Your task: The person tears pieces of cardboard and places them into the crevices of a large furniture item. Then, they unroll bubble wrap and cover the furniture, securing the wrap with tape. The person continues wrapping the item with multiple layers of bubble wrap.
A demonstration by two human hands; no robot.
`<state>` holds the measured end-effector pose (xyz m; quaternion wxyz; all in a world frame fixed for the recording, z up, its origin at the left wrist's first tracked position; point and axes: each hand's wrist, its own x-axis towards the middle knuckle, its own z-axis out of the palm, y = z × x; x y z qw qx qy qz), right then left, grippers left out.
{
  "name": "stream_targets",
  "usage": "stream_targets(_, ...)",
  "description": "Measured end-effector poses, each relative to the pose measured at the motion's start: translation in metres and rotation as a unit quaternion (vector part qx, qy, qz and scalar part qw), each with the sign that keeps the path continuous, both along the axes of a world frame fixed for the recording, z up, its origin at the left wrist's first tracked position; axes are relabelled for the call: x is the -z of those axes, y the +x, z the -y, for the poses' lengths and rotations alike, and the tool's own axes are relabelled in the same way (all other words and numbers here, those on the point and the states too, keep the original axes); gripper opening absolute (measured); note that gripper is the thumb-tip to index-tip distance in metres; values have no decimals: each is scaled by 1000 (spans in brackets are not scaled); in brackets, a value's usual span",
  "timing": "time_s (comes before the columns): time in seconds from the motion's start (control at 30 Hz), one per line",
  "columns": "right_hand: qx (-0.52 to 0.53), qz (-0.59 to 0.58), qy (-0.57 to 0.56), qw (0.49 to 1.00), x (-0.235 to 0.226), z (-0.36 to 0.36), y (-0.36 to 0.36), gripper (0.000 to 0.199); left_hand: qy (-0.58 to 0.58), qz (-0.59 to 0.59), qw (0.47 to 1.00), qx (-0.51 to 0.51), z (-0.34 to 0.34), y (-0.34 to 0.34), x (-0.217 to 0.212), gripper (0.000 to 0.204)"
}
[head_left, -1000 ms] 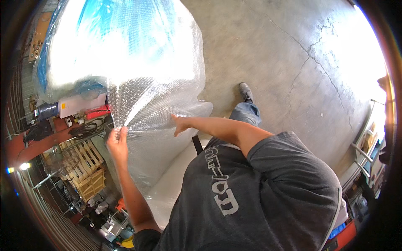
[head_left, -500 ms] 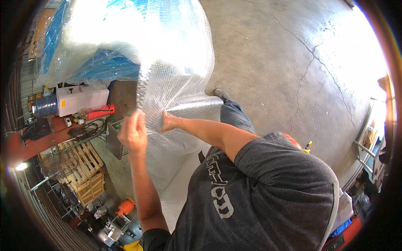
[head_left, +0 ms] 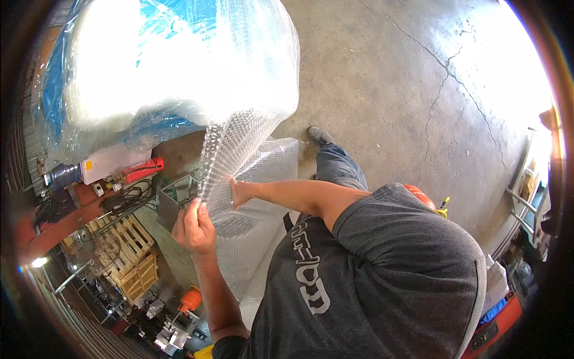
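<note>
A sheet of clear bubble wrap [head_left: 251, 125] runs down from a bulky bundle [head_left: 173, 110] in clear film with blue showing through, at the upper left. My left hand [head_left: 195, 228] pinches the near left edge of the sheet. A little to its right, my right hand [head_left: 241, 193] is closed on the same sheet, its fingertips partly hidden by the plastic. Between the bundle and my hands the wrap is gathered into pleats. More bubble wrap [head_left: 257, 233] hangs below my hands, beside my body. Glare washes out much of the bundle's top.
Left of me stand a red fire extinguisher [head_left: 143, 170], a blue water jug [head_left: 63, 176], coiled black cable [head_left: 128, 197] and wooden pallets [head_left: 128, 239]. An orange tank [head_left: 191, 299] is at the lower left. Cracked concrete floor [head_left: 382, 90] stretches to the right, with a metal rack [head_left: 523, 206] beyond.
My left hand has moved down, toward me, pulling the wrap's edge with it. The wrap has narrowed into tighter pleats. My right hand has shifted slightly down.
</note>
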<state>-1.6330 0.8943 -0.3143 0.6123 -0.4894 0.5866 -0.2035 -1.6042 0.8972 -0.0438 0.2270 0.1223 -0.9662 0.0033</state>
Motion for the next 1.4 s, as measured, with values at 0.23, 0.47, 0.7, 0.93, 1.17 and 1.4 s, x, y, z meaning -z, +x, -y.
stream_targets(0.23,36,-20,21,999,-3,21,3,120,-55,-22,998,27,37,-6,-4,14)
stream_targets(0.47,106,23,-31,994,-4,39,-6,110,-114,-14,993,14,87,-16,-1,19)
stream_targets(0.7,-55,-43,-108,992,-83,-3,-57,63,-179,-58,982,1,122,-37,7,19)
stream_targets(0.93,308,269,-120,905,-211,-20,-161,65,-99,-66,992,-45,142,-53,18,20)
stream_targets(1.17,365,253,-66,894,-217,17,-166,49,34,-142,957,-250,35,23,29,26)
stream_targets(1.4,304,194,-109,926,-189,19,-204,60,55,-166,536,-826,-231,406,31,13)
